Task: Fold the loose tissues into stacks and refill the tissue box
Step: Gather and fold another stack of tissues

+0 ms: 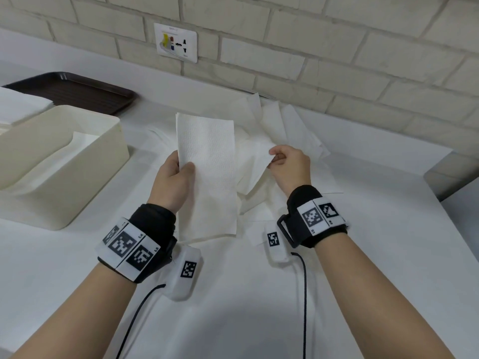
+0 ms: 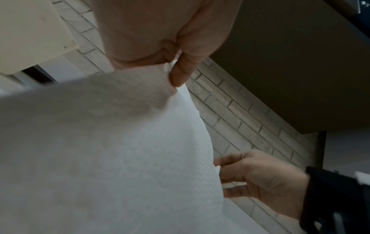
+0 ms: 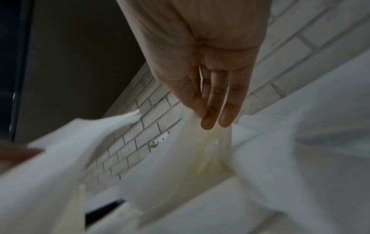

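Note:
My left hand [image 1: 178, 168] pinches the left edge of a folded white tissue [image 1: 208, 174] and holds it up above the table; the left wrist view shows the thumb [image 2: 180, 74] pressed on the tissue [image 2: 112, 150]. Beside it, my right hand [image 1: 281, 158] pinches a corner of a second white tissue [image 1: 255, 167], lifted off the loose tissue pile [image 1: 287, 130] behind. In the right wrist view my fingers [image 3: 208, 121] pinch that tissue [image 3: 192, 158]. The cream tissue box [image 1: 77, 182] stands open at the left with folded tissues [image 1: 57, 156] inside.
A dark brown tray [image 1: 85, 90] lies behind the box, with a white stack [image 1: 18, 104] on its left part. The white table [image 1: 375, 229] ends at the right edge, near a grey block [image 1: 451, 177]. A brick wall with a socket plate [image 1: 176, 42] runs along the back.

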Action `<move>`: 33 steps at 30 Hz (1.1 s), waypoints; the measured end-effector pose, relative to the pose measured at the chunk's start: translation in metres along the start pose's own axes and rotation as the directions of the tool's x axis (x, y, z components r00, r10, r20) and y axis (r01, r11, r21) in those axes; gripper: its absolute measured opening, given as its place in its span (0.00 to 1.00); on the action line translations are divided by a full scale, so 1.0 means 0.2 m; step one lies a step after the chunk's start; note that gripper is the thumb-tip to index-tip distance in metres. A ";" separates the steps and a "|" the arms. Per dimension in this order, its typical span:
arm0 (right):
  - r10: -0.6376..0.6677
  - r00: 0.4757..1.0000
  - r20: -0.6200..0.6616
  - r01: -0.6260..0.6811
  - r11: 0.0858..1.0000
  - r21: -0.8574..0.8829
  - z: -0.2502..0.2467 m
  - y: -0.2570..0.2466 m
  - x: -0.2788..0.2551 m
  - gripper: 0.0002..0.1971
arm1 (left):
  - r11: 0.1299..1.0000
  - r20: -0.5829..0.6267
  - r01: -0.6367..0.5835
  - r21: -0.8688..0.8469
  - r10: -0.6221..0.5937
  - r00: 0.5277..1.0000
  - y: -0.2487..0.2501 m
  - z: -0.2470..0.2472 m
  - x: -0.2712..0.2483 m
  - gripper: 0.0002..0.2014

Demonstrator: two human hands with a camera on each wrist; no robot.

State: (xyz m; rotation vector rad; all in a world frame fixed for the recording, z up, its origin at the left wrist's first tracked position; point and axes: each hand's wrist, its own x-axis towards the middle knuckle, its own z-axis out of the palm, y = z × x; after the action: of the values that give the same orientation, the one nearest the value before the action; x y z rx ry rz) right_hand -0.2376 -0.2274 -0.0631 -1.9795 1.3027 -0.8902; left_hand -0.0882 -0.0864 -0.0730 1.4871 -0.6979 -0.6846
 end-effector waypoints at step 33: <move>0.072 0.982 -0.175 0.044 0.811 0.583 -0.15 -0.16 -0.05 0.11 | 0.998 0.042 -0.033 -0.045 0.035 0.999 0.05 0.02 -0.01 0.13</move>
State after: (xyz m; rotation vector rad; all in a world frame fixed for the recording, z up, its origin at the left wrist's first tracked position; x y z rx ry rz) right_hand -0.2471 -0.2098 -0.0226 -1.4184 0.9705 -1.3160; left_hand -0.0938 -0.0875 -0.0633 1.4206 -0.7348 -0.7033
